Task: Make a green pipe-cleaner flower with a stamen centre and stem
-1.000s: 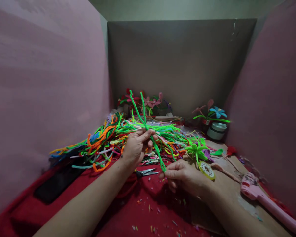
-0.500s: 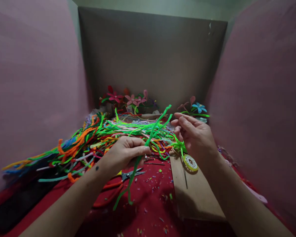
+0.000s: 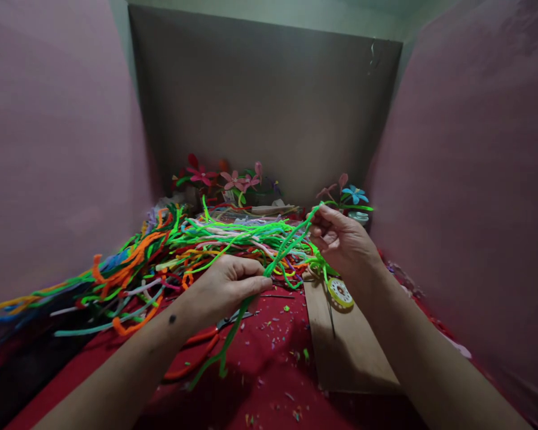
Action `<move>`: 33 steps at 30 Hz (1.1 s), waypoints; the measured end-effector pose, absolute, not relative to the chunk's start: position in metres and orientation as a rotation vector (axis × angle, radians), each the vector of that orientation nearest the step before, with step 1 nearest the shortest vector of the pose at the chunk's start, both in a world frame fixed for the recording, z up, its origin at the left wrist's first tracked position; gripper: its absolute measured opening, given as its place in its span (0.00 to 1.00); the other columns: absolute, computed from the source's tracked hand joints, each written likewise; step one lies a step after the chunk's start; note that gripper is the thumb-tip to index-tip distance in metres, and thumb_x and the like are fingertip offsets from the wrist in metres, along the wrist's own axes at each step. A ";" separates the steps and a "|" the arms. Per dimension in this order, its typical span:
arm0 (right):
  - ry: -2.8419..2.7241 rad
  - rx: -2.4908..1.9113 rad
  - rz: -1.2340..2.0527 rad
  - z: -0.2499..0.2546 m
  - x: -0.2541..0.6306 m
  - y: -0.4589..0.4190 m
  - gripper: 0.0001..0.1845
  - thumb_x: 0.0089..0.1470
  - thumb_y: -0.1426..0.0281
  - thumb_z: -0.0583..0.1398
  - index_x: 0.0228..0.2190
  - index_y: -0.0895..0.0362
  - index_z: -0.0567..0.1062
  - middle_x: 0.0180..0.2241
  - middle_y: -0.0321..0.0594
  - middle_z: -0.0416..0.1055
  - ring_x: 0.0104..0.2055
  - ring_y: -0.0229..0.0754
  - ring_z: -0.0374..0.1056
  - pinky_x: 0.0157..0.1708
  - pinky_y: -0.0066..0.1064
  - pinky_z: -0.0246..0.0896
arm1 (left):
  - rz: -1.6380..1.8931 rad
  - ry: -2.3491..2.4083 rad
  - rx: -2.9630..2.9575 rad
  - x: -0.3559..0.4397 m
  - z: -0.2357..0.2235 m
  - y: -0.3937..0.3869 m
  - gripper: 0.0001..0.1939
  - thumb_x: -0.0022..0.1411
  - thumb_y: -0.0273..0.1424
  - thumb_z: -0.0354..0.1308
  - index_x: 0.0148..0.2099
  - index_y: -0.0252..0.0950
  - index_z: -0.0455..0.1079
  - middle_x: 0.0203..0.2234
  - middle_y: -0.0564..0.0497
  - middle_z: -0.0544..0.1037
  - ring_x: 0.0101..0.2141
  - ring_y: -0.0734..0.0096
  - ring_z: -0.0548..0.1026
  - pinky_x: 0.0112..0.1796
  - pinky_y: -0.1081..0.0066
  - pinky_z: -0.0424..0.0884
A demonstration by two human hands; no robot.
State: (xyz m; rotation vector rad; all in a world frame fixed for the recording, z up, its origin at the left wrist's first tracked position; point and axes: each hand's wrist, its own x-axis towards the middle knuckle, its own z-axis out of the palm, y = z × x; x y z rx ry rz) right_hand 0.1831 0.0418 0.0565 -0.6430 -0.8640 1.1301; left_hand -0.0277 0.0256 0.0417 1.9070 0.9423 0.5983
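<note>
Green pipe cleaners (image 3: 291,242) run between my hands, their lower ends hanging apart below the left one. My left hand (image 3: 237,279) is closed around their middle, thumb on top. At their upper end, my right hand (image 3: 341,236) pinches a tip between thumb and fingers. Under my left wrist lie red-handled scissors (image 3: 201,346), partly hidden by the arm. Below my right hand, a yellow-rimmed spool (image 3: 341,292) rests on a tan board (image 3: 354,352).
Behind my hands spreads a heap of coloured pipe cleaners (image 3: 224,236). Pink fuzzy flowers (image 3: 235,181) and a blue flower (image 3: 355,194) stand near the back wall. Small clippings dot the red cloth (image 3: 269,358). Pink walls (image 3: 49,149) rise on both sides.
My right hand, apart from the strands before, has moved left and taken hold of their upper end. The upper strands now lean further right. My left hand keeps its grip.
</note>
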 end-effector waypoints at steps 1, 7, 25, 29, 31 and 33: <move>-0.866 -0.636 1.122 0.057 0.183 0.041 0.06 0.44 0.71 0.62 0.22 0.58 0.70 0.21 0.32 0.67 0.20 0.28 0.60 0.18 0.20 0.54 | 0.598 0.943 1.909 -0.027 0.041 0.026 0.16 0.56 0.35 0.53 0.20 0.34 0.61 0.12 0.57 0.62 0.14 0.82 0.55 0.16 0.78 0.49; -0.918 -0.696 1.031 0.059 0.182 0.040 0.05 0.41 0.71 0.64 0.23 0.58 0.71 0.23 0.33 0.69 0.19 0.28 0.58 0.16 0.21 0.52 | 0.589 0.948 1.897 -0.028 0.039 0.027 0.16 0.55 0.35 0.54 0.19 0.34 0.60 0.12 0.57 0.61 0.15 0.82 0.55 0.16 0.78 0.50; -0.855 -0.833 0.478 0.048 0.189 0.033 0.05 0.46 0.70 0.60 0.30 0.56 0.69 0.23 0.31 0.65 0.18 0.28 0.58 0.16 0.21 0.52 | 0.673 0.780 1.322 -0.029 0.029 0.037 0.08 0.51 0.34 0.60 0.25 0.34 0.69 0.14 0.56 0.70 0.08 0.87 0.52 0.11 0.80 0.43; -1.011 -0.962 0.717 0.028 0.165 0.013 0.06 0.45 0.69 0.61 0.27 0.58 0.71 0.19 0.31 0.64 0.17 0.29 0.56 0.14 0.22 0.48 | 0.781 0.755 1.379 -0.025 0.028 0.037 0.10 0.53 0.34 0.59 0.25 0.32 0.69 0.17 0.53 0.73 0.10 0.87 0.58 0.12 0.81 0.52; -1.149 -1.004 1.010 0.018 0.149 0.005 0.10 0.43 0.65 0.63 0.27 0.59 0.72 0.19 0.32 0.65 0.18 0.30 0.58 0.15 0.23 0.50 | 0.799 0.702 1.428 -0.023 0.028 0.034 0.10 0.56 0.33 0.57 0.27 0.32 0.70 0.16 0.53 0.72 0.12 0.85 0.61 0.14 0.82 0.56; -1.241 -0.961 1.150 0.011 0.135 0.001 0.12 0.45 0.63 0.62 0.27 0.60 0.72 0.20 0.33 0.65 0.20 0.31 0.59 0.17 0.23 0.52 | 0.782 0.636 1.458 -0.020 0.029 0.031 0.09 0.58 0.31 0.54 0.30 0.31 0.71 0.14 0.53 0.71 0.13 0.83 0.64 0.16 0.81 0.60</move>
